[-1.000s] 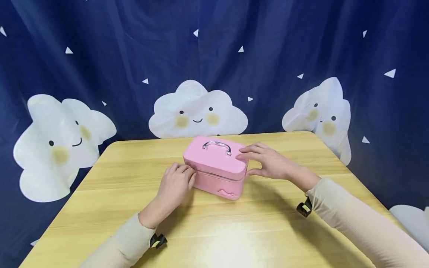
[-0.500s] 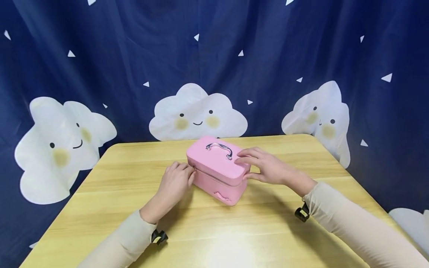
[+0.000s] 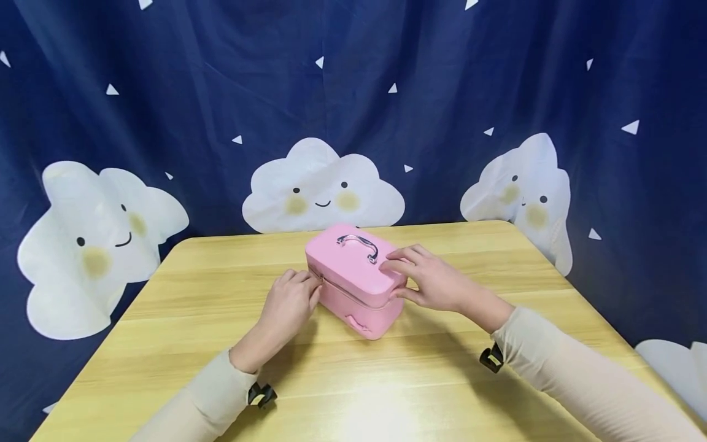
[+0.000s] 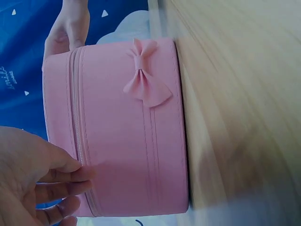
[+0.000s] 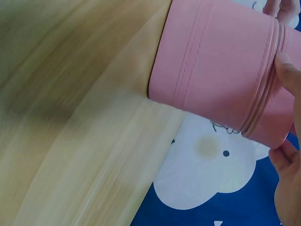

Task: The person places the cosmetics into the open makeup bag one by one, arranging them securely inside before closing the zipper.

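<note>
A pink cosmetic case stands upright on the table, its lid down. It has a silver handle on top and a bow on its front. At the front left corner, my left hand pinches the zipper pull on the zipper; the pull itself is hidden by thumb and fingertips. My right hand holds the lid's right end, fingers on top and thumb on the side by the zipper line. Part of the zipper track behind the case is out of sight in the head view.
The wooden table has rounded far corners. Behind it hangs a dark blue curtain printed with white clouds and triangles. A black wrist mount is on the left sleeve, and another black mount on the right.
The case has turned a little, its right end swinging toward me and to the left. My right hand has moved along with it, while my left hand has stayed at the front left corner.
</note>
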